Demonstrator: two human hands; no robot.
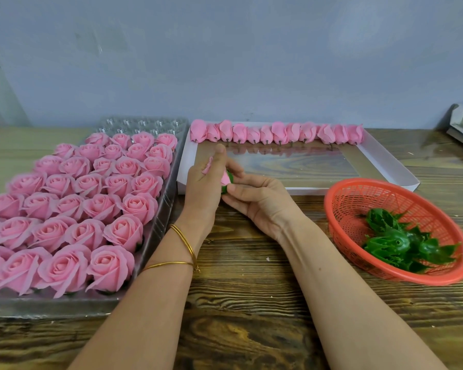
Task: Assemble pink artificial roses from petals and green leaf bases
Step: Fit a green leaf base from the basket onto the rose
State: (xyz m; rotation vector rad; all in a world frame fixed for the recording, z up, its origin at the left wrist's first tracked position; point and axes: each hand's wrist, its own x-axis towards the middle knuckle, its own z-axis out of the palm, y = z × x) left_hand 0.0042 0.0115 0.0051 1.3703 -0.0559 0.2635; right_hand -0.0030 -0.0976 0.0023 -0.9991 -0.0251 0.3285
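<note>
Assembly is mid-step: I am seating one small pink foam rose bud (224, 179) into a green plastic leaf base (230, 178). My left hand (202, 188) is curled round the bud, petals showing past my palm. My right hand (257, 194) pinches the green base against the bud's underside. Both hands are up over the brown wooden table (251, 289), just in front of the white box.

By my judgement the base is on but not yet snug. The next move calls for a gentle push and turn so the leaf points sit evenly, without crushing the soft petals. The finished flower should then go into the tray.

The clear plastic cell tray (158, 228) on my left is nearly full of opened pink roses (91, 188). Only the far cells show bare. The shallow white cardboard box (385, 166) with a clear window floor holds a single row of closed pink buds (278, 133) along its far wall, stubs pointing toward me. The round red plastic mesh basket (358, 182) on my right holds a small heap of spare green leaf bases (396, 241).
</note>
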